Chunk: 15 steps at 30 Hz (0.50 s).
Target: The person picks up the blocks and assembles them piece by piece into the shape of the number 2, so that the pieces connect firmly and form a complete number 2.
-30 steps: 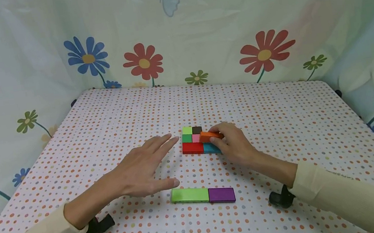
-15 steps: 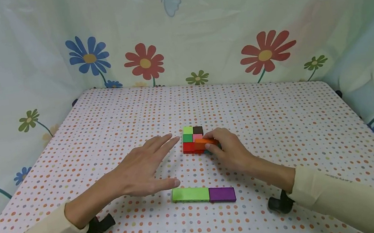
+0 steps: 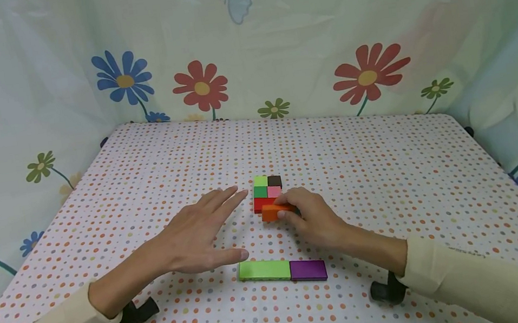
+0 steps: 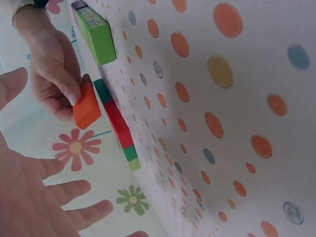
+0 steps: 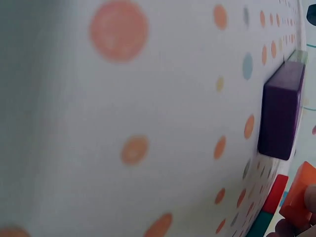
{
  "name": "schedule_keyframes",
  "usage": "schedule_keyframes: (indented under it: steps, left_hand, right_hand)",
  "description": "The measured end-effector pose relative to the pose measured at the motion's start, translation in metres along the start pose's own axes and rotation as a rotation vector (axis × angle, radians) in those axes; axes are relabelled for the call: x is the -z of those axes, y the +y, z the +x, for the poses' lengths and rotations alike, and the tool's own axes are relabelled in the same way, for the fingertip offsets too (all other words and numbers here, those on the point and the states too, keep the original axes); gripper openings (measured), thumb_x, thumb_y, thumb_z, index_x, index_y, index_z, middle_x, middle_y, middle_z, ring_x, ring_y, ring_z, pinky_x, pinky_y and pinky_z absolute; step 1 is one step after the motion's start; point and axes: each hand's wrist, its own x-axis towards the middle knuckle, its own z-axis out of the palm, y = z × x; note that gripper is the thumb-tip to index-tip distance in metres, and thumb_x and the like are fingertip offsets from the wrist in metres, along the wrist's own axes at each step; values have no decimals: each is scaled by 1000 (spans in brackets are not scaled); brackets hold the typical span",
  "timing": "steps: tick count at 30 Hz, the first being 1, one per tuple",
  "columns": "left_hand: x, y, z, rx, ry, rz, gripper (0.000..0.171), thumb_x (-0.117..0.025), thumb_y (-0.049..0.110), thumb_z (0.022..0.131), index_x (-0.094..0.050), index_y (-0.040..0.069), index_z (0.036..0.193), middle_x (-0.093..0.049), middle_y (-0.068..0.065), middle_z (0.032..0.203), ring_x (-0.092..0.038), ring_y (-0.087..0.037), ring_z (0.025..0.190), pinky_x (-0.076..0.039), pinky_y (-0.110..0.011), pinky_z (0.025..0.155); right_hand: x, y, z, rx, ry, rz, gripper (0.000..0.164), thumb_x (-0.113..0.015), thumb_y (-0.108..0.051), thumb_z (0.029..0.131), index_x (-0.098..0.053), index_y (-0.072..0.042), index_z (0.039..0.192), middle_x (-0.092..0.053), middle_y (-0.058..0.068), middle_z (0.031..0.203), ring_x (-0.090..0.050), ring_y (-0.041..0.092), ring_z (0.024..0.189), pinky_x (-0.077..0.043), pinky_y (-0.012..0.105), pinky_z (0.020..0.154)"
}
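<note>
My right hand [image 3: 315, 217] pinches an orange block [image 3: 272, 212] between thumb and fingers. In the left wrist view the orange block [image 4: 87, 106] is held off the tabletop, close to the flat group of coloured blocks. That group has a light green block [image 3: 260, 181], a dark brown one [image 3: 274, 181], a green one [image 3: 260, 192], a pink one [image 3: 274, 191] and a red one [image 3: 261, 204]. A teal block [image 4: 102, 91] lies beside the red; the right hand mostly hides it in the head view. My left hand [image 3: 200, 235] hovers left of the group, fingers extended, holding nothing.
Nearer to me, a long light green block [image 3: 263, 270] lies end to end with a purple block [image 3: 308, 270]. A dotted cloth [image 3: 165, 157] covers the table. A flowered curtain [image 3: 291, 32] stands behind it and along both sides.
My right hand has drawn the orange block toward me and slightly left, from over the pink and teal blocks to the group's near edge. The left hand stays nearly still.
</note>
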Motion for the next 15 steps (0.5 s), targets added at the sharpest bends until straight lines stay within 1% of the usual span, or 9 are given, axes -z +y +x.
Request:
schedule_keyframes:
  steps: [2, 5, 10, 15]
  left_hand:
    - [0, 0, 0, 2, 2, -1, 98, -58, 71, 86, -17, 28, 164, -22, -1, 168, -27, -35, 151, -37, -65, 108]
    - [0, 0, -1, 8, -2, -5, 98, -58, 71, 86, -17, 29, 164, -22, -2, 168, -27, -34, 151, -37, -66, 108]
    - [0, -1, -2, 15, -13, -16, 97, -57, 71, 87, -16, 30, 164, -21, -1, 169, -25, -33, 152, -36, -66, 108]
    - [0, -2, -3, 8, -10, -23, 97, -58, 70, 87, -17, 29, 164, -21, -1, 169, -25, -33, 152, -36, -67, 107]
  right_hand:
    - [-1, -1, -1, 30, -9, -3, 20, -65, -8, 98, -68, -4, 118, -66, 4, 112, -58, 20, 102, -50, 41, 92]
    - [-3, -3, -2, 63, -40, -13, 20, -66, -8, 98, -69, -3, 117, -66, 3, 111, -58, 18, 101, -51, 39, 90]
    - [-4, -7, -3, 39, -109, 1, 23, -65, -10, 99, -69, -5, 120, -66, 2, 118, -58, 17, 109, -50, 39, 97]
    - [-5, -9, -2, 43, -147, 4, 22, -65, -10, 99, -70, -5, 119, -67, 1, 114, -59, 16, 103, -51, 38, 94]
